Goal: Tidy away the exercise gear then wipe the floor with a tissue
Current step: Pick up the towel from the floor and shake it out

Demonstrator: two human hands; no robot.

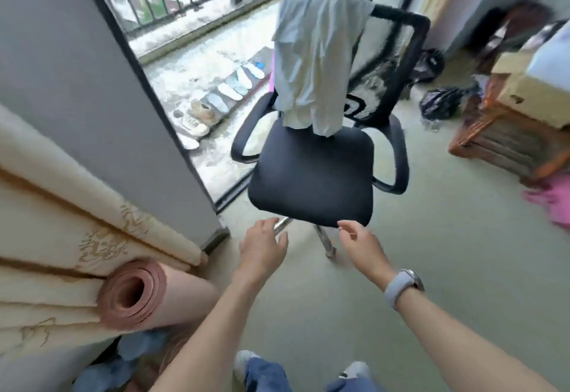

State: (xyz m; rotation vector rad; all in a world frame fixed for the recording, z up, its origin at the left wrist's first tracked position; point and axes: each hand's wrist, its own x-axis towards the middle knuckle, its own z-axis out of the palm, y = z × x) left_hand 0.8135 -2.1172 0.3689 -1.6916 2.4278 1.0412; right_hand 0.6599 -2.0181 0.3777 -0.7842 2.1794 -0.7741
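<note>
Head view: left hand point(262, 245), right hand point(359, 242) empty, fingers relaxed; rolled mat point(138, 294) against curtain point(61, 222).

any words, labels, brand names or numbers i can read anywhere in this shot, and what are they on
No legible text anywhere in this frame.
Cardboard box at right: a small dark mark on its side, too blurred to read.
Curtain at left: gold embroidered motifs, decoration rather than readable writing.
Watch on the right wrist: its face is turned away, nothing to read.
Rolled mat, chair and draped cloth: no print shows.
</note>
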